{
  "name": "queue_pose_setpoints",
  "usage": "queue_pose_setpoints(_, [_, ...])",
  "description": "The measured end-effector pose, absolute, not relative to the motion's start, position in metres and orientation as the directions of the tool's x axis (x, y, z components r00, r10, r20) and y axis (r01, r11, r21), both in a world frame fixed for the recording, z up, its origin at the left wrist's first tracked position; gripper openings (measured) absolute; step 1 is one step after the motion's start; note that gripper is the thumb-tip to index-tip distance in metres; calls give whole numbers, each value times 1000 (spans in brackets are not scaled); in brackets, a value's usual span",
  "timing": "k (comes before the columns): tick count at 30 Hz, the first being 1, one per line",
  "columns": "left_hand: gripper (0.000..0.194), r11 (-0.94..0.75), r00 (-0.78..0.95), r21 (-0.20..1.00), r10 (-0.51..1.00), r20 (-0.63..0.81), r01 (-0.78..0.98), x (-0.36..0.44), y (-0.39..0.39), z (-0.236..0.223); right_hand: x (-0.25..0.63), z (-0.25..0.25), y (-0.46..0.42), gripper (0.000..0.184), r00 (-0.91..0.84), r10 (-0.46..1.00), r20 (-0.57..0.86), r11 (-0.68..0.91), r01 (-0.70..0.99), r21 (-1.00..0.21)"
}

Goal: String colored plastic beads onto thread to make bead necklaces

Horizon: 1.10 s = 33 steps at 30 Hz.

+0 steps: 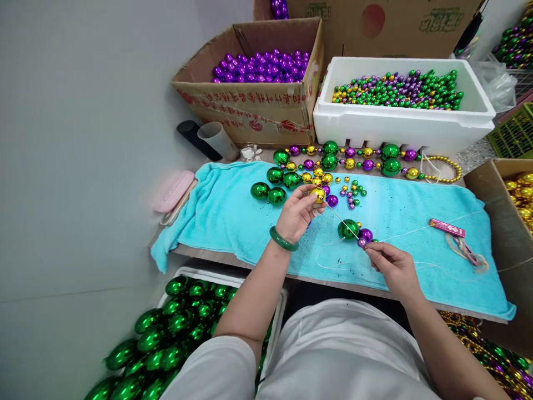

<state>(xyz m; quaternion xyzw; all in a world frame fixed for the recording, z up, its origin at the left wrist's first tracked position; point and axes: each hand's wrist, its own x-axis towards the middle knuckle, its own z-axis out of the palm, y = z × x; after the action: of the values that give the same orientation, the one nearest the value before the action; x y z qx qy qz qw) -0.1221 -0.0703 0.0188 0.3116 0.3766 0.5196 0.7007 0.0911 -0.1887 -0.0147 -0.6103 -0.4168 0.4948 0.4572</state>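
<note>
My left hand (pixel 296 215), a green bangle (pixel 284 239) on its wrist, pinches a shiny gold bead (pixel 318 195) above the towel. From that bead a thin straight needle (pixel 339 217) slants down to my right hand (pixel 391 269), whose fingertips are closed on its lower end. Close to those fingertips are a small lilac bead (pixel 362 243) and a larger purple bead (pixel 366 235). A big green bead (pixel 348 229) lies beside them. White thread (pixel 322 261) loops over the turquoise towel (pixel 233 222). Loose green beads (pixel 268 191) and small mixed beads (pixel 353 193) lie beyond my left hand.
Finished-looking bead strands (pixel 350 163) stretch along the back. Behind them stand a cardboard box (pixel 250 114) of purple beads and a white foam box (pixel 400 125) of small beads. A pink-labelled thread bundle (pixel 447 228) lies right. Large green beads (pixel 166 339) fill a container at lower left.
</note>
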Motion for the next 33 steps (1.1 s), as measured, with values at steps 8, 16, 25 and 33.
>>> queue_pose_setpoints(8, [23,-27,47,935,998,47,-354,-107,-84,17,89,-9,-185,20,172,961,-218,-233,73,-970])
queue_pose_setpoints(16, [50,36,73,894,997,-4,-447,-96,-98,24,89,-15,-183,20,171,971,-169,-186,87,-979])
queue_pose_setpoints(25, [40,129,145,861,987,-66,-491,-94,-101,33,92,-19,-184,16,158,967,-198,-201,3,-980])
queue_pose_setpoints(33, [29,184,205,797,976,-77,-575,-95,-103,35,93,-26,-184,18,115,968,-221,-216,-55,-975])
